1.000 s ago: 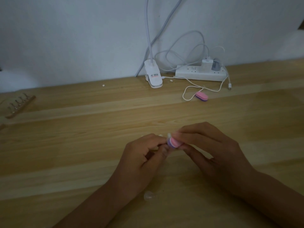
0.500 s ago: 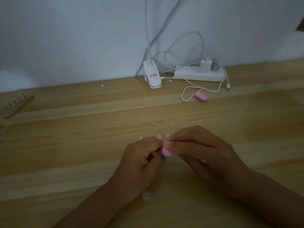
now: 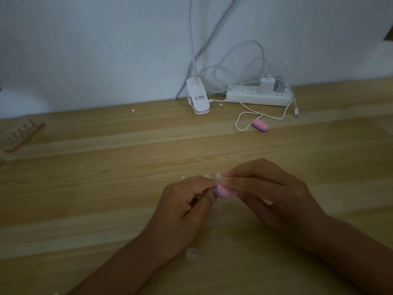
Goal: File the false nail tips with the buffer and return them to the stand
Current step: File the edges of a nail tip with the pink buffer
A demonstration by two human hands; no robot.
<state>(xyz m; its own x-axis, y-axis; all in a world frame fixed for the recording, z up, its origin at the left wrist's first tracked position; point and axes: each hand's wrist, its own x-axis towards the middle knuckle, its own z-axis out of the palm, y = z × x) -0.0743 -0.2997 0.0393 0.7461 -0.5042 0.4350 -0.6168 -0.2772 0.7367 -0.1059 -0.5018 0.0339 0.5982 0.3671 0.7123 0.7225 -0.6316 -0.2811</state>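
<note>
Pink-faced buffer is held over the tabletop toward its near edge, long axis roughly left-right, free end pointing at the left hand. Right hand fingers pinch it. Left fingers curl tight on a blurred clear nail tip touching it. Loose tips lie just beyond the hands. Stand lies at the left edge, spare buffer and power strip near the far edge.

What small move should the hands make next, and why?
Probably a short filing stroke: the right hand holds the pink buffer against a blurred nail tip pinched by the left hand, and the stand lies far off to the left.
</note>
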